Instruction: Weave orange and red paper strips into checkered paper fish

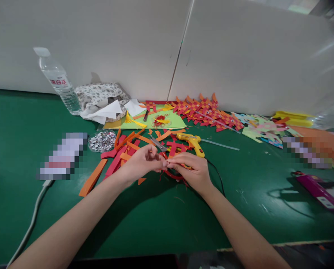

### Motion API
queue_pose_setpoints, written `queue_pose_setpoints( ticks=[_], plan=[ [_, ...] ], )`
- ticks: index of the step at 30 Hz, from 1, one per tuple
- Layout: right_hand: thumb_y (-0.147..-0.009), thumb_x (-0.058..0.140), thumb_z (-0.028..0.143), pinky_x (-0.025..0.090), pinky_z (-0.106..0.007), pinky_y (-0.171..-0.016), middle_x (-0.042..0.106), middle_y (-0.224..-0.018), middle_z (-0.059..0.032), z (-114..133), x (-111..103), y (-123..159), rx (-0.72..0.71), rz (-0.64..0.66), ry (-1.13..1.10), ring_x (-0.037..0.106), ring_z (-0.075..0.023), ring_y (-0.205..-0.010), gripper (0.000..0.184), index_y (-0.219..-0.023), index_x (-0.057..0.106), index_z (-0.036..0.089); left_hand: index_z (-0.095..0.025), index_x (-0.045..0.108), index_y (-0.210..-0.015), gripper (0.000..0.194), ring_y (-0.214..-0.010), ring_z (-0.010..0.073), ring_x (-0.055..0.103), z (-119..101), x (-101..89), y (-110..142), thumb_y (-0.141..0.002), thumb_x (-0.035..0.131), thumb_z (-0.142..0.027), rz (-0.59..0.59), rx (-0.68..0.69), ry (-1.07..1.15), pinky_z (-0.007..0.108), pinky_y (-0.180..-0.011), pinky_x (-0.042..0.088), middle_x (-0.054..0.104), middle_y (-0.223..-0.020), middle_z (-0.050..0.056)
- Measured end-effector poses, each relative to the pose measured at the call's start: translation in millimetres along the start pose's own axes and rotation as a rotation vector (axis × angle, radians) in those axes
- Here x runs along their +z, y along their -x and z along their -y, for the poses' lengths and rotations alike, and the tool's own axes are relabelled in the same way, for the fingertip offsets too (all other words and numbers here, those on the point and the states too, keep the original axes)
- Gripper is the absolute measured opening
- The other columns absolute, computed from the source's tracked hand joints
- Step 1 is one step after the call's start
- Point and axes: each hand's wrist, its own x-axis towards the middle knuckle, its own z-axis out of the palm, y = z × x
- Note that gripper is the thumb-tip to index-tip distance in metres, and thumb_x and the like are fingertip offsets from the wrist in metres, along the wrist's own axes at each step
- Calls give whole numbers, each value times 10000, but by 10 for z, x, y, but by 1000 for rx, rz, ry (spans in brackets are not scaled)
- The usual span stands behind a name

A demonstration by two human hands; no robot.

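My left hand (144, 163) and my right hand (193, 170) meet fingertip to fingertip above the table, both closed in a pinch. What they pinch is too small to make out. Something red, partly hidden by my fingers, shows just below them, with a bit of yellow by the right palm. Just beyond lie a yellow hot glue gun (193, 143) with a glue stick in its back and a pair of scissors (158, 143). Red strips (113, 167) and orange strips (93, 178) are scattered beside my left hand.
Googly eyes fill a round dish (102, 142). Behind are a water bottle (59, 82), a patterned cloth pouch (99, 93), green sheets (172, 118) with yellow tassels, and woven red-and-orange fish (209, 112). A blurred phone (64, 155) with a cable lies left; a purple power strip (319, 190) right.
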Motion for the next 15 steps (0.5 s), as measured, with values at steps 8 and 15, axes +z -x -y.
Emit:
queue_pose_setpoints(
  ticks=[8, 15],
  plan=[
    [-783, 649, 210, 543, -297, -694, 712, -797, -37, -64, -18, 41, 27, -16, 54, 659, -161, -725, 103, -851, 724, 231, -206, 323, -675, 362, -671, 113, 621, -1, -16, 5, -687, 683, -170, -50, 9, 4, 235, -598, 455, 637, -695, -20],
    [-773, 653, 161, 542, -293, -680, 710, -776, -44, -32, -6, 27, -49, -11, 60, 658, -160, -710, 115, -849, 721, 215, -202, 326, -696, 378, -661, 96, 605, 5, -25, 11, -684, 703, -185, -34, -20, -9, 221, -590, 465, 649, -727, -8]
  ],
)
